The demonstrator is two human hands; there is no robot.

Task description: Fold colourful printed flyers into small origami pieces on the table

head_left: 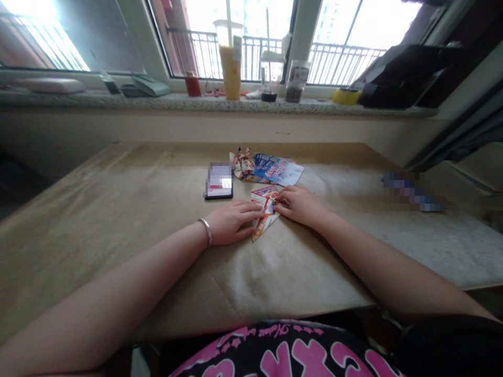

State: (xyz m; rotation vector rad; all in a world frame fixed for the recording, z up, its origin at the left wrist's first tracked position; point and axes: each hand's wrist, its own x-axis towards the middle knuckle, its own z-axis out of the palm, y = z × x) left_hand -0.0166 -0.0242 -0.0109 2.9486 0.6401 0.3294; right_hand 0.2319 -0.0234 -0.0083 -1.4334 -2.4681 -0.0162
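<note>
A colourful printed sheet of paper (259, 226), folded to a pointed triangular shape, lies on the table between my two hands. From the left, my left hand (231, 222) rests on it with the fingers stretched out flat over its edge; a silver bangle circles that wrist. At the paper's right side, my right hand (301, 205) has its fingers bent, with thumb and fingertips closed at the edge. Just beyond are a paper figure (242, 163) folded from similar print and a fanned stack of blue leaflets (281, 170). A phone (219, 180) with a lit screen is left of them.
The table (165, 209) has a creased beige cover. A blurred bluish item (411, 191) lies at the right. On the windowsill (157, 102) stand a tall yellow drink cup (230, 70), a lidded clear cup (271, 76), a small jar (297, 81) and a black bag (401, 78).
</note>
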